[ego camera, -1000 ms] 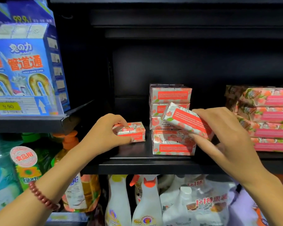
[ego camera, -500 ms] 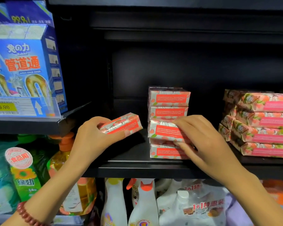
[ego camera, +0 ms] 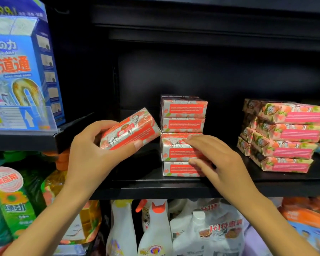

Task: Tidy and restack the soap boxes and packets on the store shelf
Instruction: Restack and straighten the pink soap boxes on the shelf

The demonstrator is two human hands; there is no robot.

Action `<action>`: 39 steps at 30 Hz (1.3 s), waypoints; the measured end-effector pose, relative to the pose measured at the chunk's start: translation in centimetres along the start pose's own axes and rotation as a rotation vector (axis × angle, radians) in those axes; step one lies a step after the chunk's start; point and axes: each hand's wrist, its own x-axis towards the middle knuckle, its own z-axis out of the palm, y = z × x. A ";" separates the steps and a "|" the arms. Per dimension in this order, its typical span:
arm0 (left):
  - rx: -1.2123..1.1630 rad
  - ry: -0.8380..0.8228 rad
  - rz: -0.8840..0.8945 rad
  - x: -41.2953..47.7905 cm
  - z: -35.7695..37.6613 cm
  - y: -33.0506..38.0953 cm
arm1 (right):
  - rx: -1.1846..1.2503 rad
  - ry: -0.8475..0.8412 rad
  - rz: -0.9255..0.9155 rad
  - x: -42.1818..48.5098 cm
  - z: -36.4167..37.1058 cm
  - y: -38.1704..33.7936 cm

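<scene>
The person's left hand point(ego camera: 89, 154) held one orange-labelled soap box point(ego camera: 130, 129) up off the black shelf point(ego camera: 155, 187), just left of the middle stack. The thumb lay along the box's lower front edge and the fingers curled round its far side, so the box was firmly gripped. It sat tilted, its right end higher than its left, and that end came close to the stack, though I could not tell whether it touched.

The stack of soap boxes point(ego camera: 183, 115) stood four high in the middle of the shelf, orange labels facing out. The third box from the top point(ego camera: 174, 148) jutted forward of the two above it and looked a little skewed. The right hand point(ego camera: 216, 161) rested on it, the fingers nearly straight and close together, laid across its front and top edge. The thumb pressed where that box met the bottom box point(ego camera: 177, 169).

Well to the right stood a separate pile of pink-labelled soap packets point(ego camera: 288, 137), four layers high and angled slightly toward the back.

On a higher shelf at the left stood a blue drain-cleaner carton point(ego camera: 17, 71) behind a clear price strip point(ego camera: 17, 118). Below the soap shelf I saw white spray bottles point(ego camera: 153, 233) and a green detergent bottle point(ego camera: 13, 206).
</scene>
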 end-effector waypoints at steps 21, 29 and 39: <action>0.104 -0.201 0.344 1.9 7.2 2.9 | -0.174 -0.165 0.319 -6.4 -1.4 1.1; 0.137 -0.161 0.295 1.5 7.7 2.9 | -0.182 -0.207 0.330 -6.0 -1.5 1.0; 0.172 -0.180 0.188 1.0 8.0 3.3 | -0.220 -0.187 0.292 -6.2 -1.4 0.7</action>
